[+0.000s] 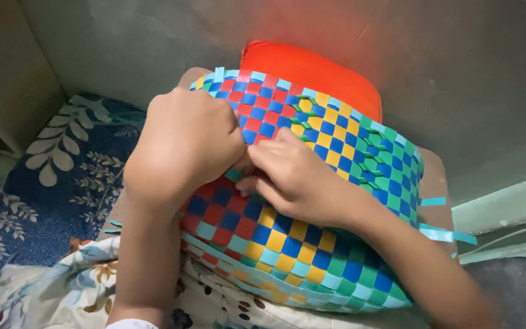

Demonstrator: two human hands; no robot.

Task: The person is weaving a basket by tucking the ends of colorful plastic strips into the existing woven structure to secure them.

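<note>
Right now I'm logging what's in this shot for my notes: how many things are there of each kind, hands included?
Hands: 2, the left hand and the right hand, both on the basket.
Woven baskets: 1, the basket of red, blue, yellow, green and light blue strips.
Cushions: 1, the orange cushion behind it.
Patterned cloths: 2, the blue leaf cloth and the flowered cloth.
Total: 6

Soft, even indoor light from above leaves the wall (458, 73) dim and grey, with a faint red glow near the cushion (312, 70); the lower forearms blur slightly.
</note>
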